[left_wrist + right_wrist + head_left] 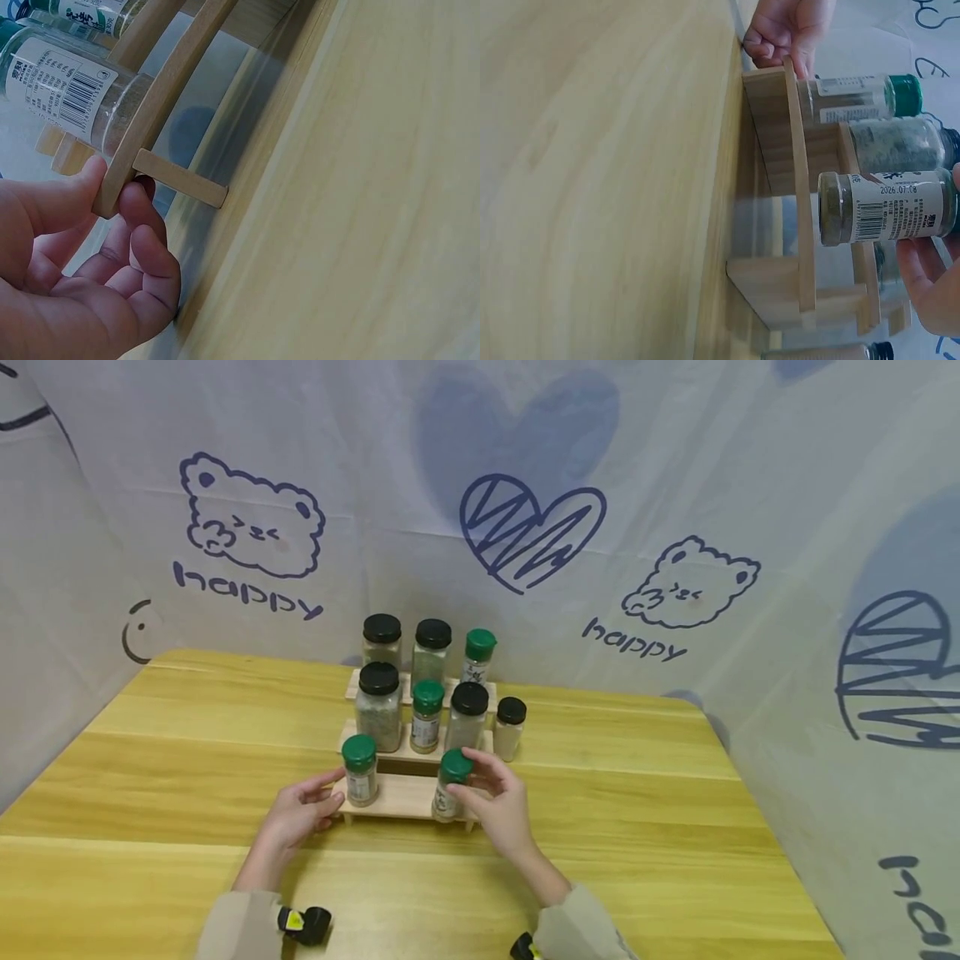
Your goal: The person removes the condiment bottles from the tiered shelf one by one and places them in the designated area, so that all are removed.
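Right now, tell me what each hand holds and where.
Right fingers hold a green-capped jar near its capped end; left fingers pinch the wooden rack by its lowest shelf's left end.

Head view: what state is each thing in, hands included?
Rack: standing on the table, three tiers loaded.
Left hand: pinching the rack's left end.
Right front jar: capped, contact with rack unclear.
Right hand: gripping right front jar.
Left front jar: capped, upright on rack.
Three middle jars: capped, upright.
Three top jars: capped, upright.
Side jar: capped, upright beside rack.
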A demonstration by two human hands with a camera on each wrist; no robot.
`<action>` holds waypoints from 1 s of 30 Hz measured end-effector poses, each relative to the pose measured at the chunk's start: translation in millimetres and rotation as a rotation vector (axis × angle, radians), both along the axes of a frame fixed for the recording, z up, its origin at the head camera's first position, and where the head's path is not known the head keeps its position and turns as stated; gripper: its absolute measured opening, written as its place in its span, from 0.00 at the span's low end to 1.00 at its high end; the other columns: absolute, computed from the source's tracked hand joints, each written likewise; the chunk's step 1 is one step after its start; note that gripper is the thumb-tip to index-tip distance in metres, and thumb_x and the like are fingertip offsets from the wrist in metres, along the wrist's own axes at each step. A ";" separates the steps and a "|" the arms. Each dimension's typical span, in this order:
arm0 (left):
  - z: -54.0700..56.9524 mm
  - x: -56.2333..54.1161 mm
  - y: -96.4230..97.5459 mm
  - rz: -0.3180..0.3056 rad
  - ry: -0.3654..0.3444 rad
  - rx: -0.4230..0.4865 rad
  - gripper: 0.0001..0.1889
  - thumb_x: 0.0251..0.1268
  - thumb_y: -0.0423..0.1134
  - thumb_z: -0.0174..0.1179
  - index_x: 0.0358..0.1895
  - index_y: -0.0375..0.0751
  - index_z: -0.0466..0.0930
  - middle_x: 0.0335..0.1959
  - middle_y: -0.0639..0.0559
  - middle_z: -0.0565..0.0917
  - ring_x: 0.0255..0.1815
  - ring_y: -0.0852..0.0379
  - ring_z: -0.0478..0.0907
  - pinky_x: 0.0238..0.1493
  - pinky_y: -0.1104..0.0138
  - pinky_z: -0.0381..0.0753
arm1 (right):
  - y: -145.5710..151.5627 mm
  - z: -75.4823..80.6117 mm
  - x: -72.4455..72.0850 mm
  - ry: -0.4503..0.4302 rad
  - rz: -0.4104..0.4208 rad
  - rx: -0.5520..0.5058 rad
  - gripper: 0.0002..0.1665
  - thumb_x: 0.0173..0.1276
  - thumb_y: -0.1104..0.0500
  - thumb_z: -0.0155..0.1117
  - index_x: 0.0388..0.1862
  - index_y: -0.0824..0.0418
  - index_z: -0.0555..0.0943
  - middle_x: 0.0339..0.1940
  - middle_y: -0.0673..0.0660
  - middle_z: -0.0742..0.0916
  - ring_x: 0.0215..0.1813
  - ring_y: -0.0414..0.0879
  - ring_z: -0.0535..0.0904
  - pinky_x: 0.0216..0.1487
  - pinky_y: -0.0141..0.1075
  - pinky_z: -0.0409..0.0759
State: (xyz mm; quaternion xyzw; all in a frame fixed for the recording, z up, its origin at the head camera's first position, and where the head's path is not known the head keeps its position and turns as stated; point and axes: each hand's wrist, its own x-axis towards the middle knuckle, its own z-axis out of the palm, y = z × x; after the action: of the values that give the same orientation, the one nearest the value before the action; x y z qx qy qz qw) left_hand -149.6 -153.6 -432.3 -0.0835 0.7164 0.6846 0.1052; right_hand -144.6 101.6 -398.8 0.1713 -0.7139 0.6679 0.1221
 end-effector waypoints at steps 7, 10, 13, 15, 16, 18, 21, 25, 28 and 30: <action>-0.9 1.7 -1.2 0.002 -0.003 -0.003 0.25 0.61 0.31 0.55 0.62 0.29 0.61 0.35 0.50 0.75 0.30 0.61 0.74 0.30 0.69 0.75 | 13.7 -2.7 -1.9 0.033 -0.034 -0.010 0.24 0.49 0.73 0.67 0.48 0.73 0.75 0.41 0.67 0.81 0.40 0.45 0.77 0.42 0.37 0.78; -1.0 1.9 -1.3 0.004 -0.005 -0.001 0.25 0.62 0.31 0.54 0.62 0.29 0.61 0.34 0.51 0.75 0.29 0.61 0.74 0.30 0.69 0.74 | 19.7 -2.0 -2.1 0.046 -0.048 -0.005 0.24 0.49 0.73 0.67 0.47 0.73 0.75 0.40 0.67 0.81 0.40 0.45 0.78 0.41 0.38 0.78; -1.2 2.3 -1.2 0.004 -0.002 0.005 0.25 0.62 0.30 0.54 0.62 0.28 0.61 0.33 0.53 0.76 0.28 0.61 0.74 0.29 0.70 0.74 | 26.2 -1.2 -2.2 0.055 -0.063 -0.001 0.23 0.49 0.74 0.66 0.47 0.73 0.75 0.40 0.67 0.81 0.40 0.45 0.78 0.41 0.38 0.78; -1.2 2.5 -1.2 0.005 0.000 0.008 0.25 0.62 0.30 0.54 0.62 0.28 0.61 0.31 0.54 0.76 0.28 0.62 0.74 0.28 0.70 0.74 | 30.6 -0.9 -2.7 0.057 -0.075 -0.002 0.23 0.50 0.74 0.66 0.48 0.73 0.75 0.40 0.67 0.81 0.40 0.44 0.78 0.41 0.37 0.78; -1.3 2.5 -1.2 0.004 0.001 0.009 0.25 0.62 0.30 0.54 0.62 0.28 0.61 0.31 0.54 0.76 0.28 0.62 0.74 0.28 0.70 0.74 | 32.9 -0.8 -3.1 0.059 -0.081 -0.002 0.23 0.50 0.74 0.66 0.48 0.74 0.74 0.40 0.68 0.81 0.40 0.43 0.78 0.41 0.36 0.78; -1.1 2.7 -1.2 0.004 -0.002 0.010 0.25 0.62 0.30 0.54 0.62 0.28 0.61 0.31 0.54 0.76 0.27 0.62 0.74 0.28 0.70 0.74 | 37.9 -1.6 -4.4 0.059 -0.095 0.001 0.23 0.50 0.74 0.66 0.48 0.74 0.74 0.40 0.68 0.81 0.40 0.42 0.78 0.41 0.35 0.78; -0.6 2.9 -0.9 0.003 -0.002 0.007 0.25 0.62 0.30 0.54 0.62 0.28 0.61 0.31 0.54 0.76 0.28 0.62 0.74 0.28 0.70 0.74 | 45.4 -2.8 -6.1 0.060 -0.115 0.008 0.23 0.50 0.74 0.65 0.48 0.73 0.75 0.39 0.68 0.81 0.39 0.42 0.78 0.40 0.33 0.78; 0.5 3.4 -0.4 0.002 -0.004 0.005 0.25 0.62 0.30 0.54 0.62 0.28 0.61 0.32 0.53 0.76 0.28 0.62 0.74 0.29 0.70 0.75 | 54.6 -2.8 -7.4 0.046 -0.129 0.008 0.23 0.51 0.73 0.66 0.48 0.73 0.74 0.39 0.68 0.81 0.39 0.42 0.78 0.40 0.32 0.77; 0.3 2.5 -0.2 0.001 -0.006 0.007 0.25 0.62 0.30 0.54 0.62 0.28 0.60 0.33 0.53 0.76 0.28 0.62 0.74 0.29 0.70 0.75 | 59.2 3.1 -6.5 0.025 -0.138 0.000 0.23 0.51 0.75 0.64 0.48 0.75 0.73 0.39 0.69 0.80 0.40 0.42 0.77 0.40 0.32 0.77; -0.1 1.9 -0.1 -0.002 -0.005 0.007 0.25 0.62 0.30 0.54 0.62 0.28 0.61 0.33 0.53 0.76 0.28 0.62 0.74 0.29 0.70 0.75 | 61.1 9.0 -5.4 0.015 -0.149 -0.001 0.23 0.51 0.77 0.63 0.48 0.77 0.73 0.39 0.70 0.79 0.39 0.41 0.77 0.40 0.32 0.77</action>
State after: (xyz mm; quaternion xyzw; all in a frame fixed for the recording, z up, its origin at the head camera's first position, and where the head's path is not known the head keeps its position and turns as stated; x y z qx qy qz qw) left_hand -147.7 -153.7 -432.4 -0.0843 0.7140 0.6867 0.1077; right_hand -150.0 162.7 -389.7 0.1228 -0.7235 0.6559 0.1769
